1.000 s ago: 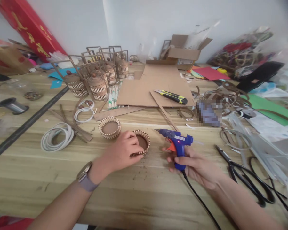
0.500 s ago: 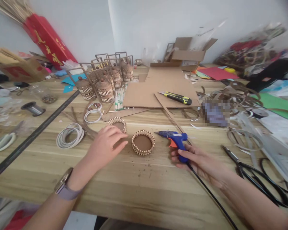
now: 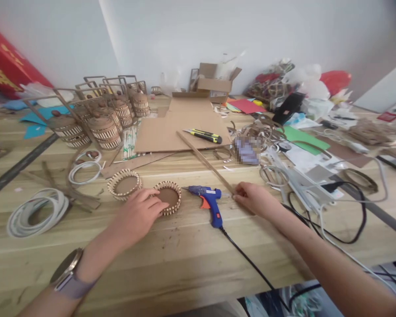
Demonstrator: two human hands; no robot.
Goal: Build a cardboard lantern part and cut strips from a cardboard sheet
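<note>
My left hand (image 3: pixel 143 213) is at the left rim of a shallow round tray (image 3: pixel 171 211) with a brown base and a wall of small light sticks, its thumb and fingers closed on the wall. A second such tray (image 3: pixel 119 198) sits just beyond that hand. My right hand (image 3: pixel 254 198) pinches the near end of a long thin brown strip (image 3: pixel 204 163), whose far end lies across the cardboard. Between both hands a blue hot glue gun (image 3: pixel 214 207) with an orange trigger lies on the table, its nozzle pointing left at the tray.
Behind lie a cardboard sheet (image 3: pixel 165 132) and a yellow-black utility knife (image 3: pixel 203 135). Several lidded stick-walled containers with tall handles (image 3: pixel 105 132) stand at the back left. White coiled tubing (image 3: pixel 38 213) lies left. The glue gun's black cord (image 3: pixel 251 262) runs over the front edge.
My right hand has let go of the glue gun and taken the brown strip's near end. My left hand has moved onto the nearer tray's rim. The view has turned right.
</note>
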